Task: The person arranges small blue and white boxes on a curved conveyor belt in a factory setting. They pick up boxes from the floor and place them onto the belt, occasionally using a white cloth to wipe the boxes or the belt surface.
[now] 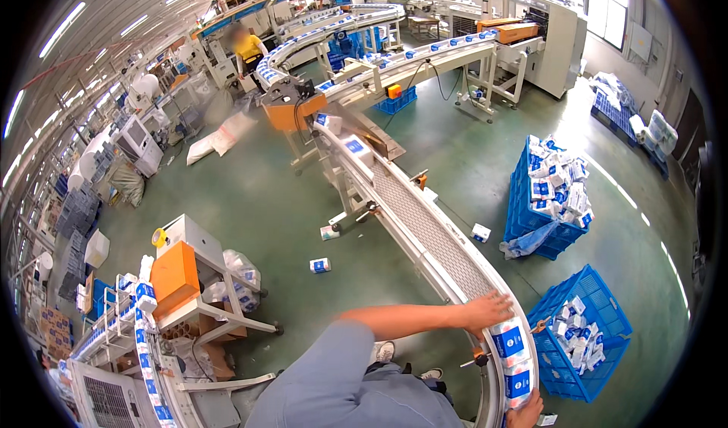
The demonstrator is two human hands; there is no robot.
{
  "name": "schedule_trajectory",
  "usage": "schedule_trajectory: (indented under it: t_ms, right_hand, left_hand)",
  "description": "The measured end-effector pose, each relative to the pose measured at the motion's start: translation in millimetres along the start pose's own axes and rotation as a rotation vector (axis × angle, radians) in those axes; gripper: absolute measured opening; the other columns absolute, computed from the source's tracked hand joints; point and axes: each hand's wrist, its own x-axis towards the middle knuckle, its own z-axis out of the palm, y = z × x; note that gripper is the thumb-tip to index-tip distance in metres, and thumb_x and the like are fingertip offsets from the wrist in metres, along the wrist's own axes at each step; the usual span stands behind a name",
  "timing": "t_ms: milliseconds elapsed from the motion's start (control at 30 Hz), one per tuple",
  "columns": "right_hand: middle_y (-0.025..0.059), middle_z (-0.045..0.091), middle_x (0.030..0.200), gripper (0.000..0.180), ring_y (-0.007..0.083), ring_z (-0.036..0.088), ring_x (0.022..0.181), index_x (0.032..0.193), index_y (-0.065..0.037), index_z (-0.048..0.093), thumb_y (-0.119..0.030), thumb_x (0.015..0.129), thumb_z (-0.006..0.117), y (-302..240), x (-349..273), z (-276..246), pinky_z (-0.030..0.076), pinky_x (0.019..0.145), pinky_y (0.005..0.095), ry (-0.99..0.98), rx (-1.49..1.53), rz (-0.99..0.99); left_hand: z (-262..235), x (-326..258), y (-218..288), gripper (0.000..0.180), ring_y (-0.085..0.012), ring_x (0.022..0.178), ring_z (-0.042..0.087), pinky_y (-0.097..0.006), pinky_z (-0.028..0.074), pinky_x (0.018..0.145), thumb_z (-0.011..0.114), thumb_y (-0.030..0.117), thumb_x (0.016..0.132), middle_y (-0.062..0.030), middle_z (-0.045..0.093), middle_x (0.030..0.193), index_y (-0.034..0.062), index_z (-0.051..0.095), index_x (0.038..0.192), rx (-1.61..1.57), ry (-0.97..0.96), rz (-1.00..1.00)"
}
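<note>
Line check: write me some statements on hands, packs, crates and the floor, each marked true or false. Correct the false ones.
1. Two white-and-blue packs lie on the conveyor between the left hand and the right hand. True.
2. The left hand is clenched into a fist. False: it is held open.
3. The nearer blue crate has packs in it. True.
4. The farther blue crate stands left of that conveyor. False: it stands to the right.
5. A loose pack lies on the green floor left of that conveyor. True.
6. The distant co-worker wears a red top. False: the top is yellow.
</note>
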Motion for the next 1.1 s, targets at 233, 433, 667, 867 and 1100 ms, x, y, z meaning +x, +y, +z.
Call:
schedule_trajectory:
  t_ms: [233, 433, 667, 867, 1100]
  right_hand:
    - [0.0276, 0.065, 0.124, 0.096, 0.0511, 0.059, 0.113, 0.154, -0.011, 0.054, -0.032, 0.062, 0.072, 14, -9, 9, 0.047, 0.103, 0.0582, 0.134, -0.021, -0.037]
    - [0.0275, 0.065, 0.124, 0.086, 0.0510, 0.059, 0.114, 0.147, -0.011, 0.062, -0.026, 0.063, 0.073, -1, -29, 3, 0.046, 0.102, 0.0594, 0.188, 0.105, -0.056]
    - [0.0282, 0.059, 0.128, 0.066, 0.0505, 0.057, 0.120, 0.144, -0.003, 0.057, -0.049, 0.097, 0.069, 36, -123, -141, 0.046, 0.104, 0.0619, 0.503, -0.054, -0.214]
    - [0.0191, 0.064, 0.140, 0.064, 0.0429, 0.056, 0.131, 0.146, -0.013, 0.062, -0.011, 0.085, 0.077, 65, -39, -338, 0.043, 0.113, 0.0548, 0.770, -0.643, -0.146]
    - [0.0182, 0.054, 0.149, 0.081, 0.0412, 0.052, 0.138, 0.148, -0.013, 0.055, -0.032, 0.077, 0.088, 86, -1, -197, 0.044, 0.115, 0.0529, 0.017, -0.162, -0.205]
  left_hand:
    - [40, 49, 45, 0.118, -0.0382, 0.136, 0.052, -0.049, 0.044, 0.109, 0.102, 0.041, 0.053, -0.0217, 0.050, 0.151, 0.0059, 0.047, 0.151, 0.085, 0.145, 0.115]
    - [50, 74, 70, 0.092, -0.0346, 0.130, 0.053, -0.046, 0.057, 0.089, 0.101, 0.039, 0.052, -0.0131, 0.058, 0.133, 0.0063, 0.063, 0.130, 0.019, -0.087, 0.207]
    - [-10, 101, 183, 0.035, -0.0377, 0.120, 0.062, -0.071, 0.047, 0.104, 0.065, 0.025, 0.089, -0.0166, 0.066, 0.118, 0.0064, 0.067, 0.119, 0.099, 0.426, 0.303]
    - [-91, 278, 222, 0.093, -0.0463, 0.137, 0.052, -0.056, 0.053, 0.099, 0.086, 0.035, 0.079, -0.0209, 0.053, 0.150, 0.0077, 0.043, 0.157, 0.172, 0.587, 0.178]
    - [-83, 278, 165, 0.063, -0.0393, 0.132, 0.056, -0.052, 0.046, 0.110, 0.081, 0.039, 0.089, -0.0171, 0.064, 0.137, 0.0078, 0.061, 0.140, -0.182, 0.042, 0.318]
